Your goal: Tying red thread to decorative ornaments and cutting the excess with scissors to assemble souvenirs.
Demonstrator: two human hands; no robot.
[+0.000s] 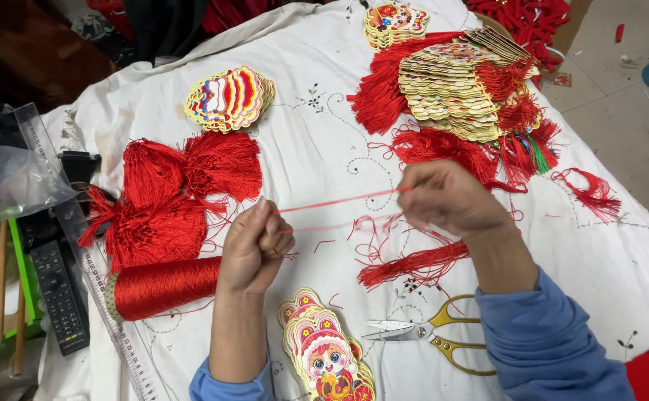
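Observation:
My left hand (256,249) is closed around one end of a thin red thread (339,201). My right hand (451,199) pinches the other end, and the thread runs taut between them above the white cloth (317,141). A red tassel (413,265) lies on the cloth just below my right hand. A spool of red thread (165,286) lies on its side left of my left wrist. A stack of colourful cartoon cut-out ornaments (324,353) sits between my forearms.
Gold-handled scissors (432,336) lie near my right forearm. Red tassels (172,193) are heaped at left, and finished ornaments with tassels (465,89) are piled at the back right. Another ornament stack (229,98) lies at the back. A remote control (59,295) and clear ruler (109,312) sit at left.

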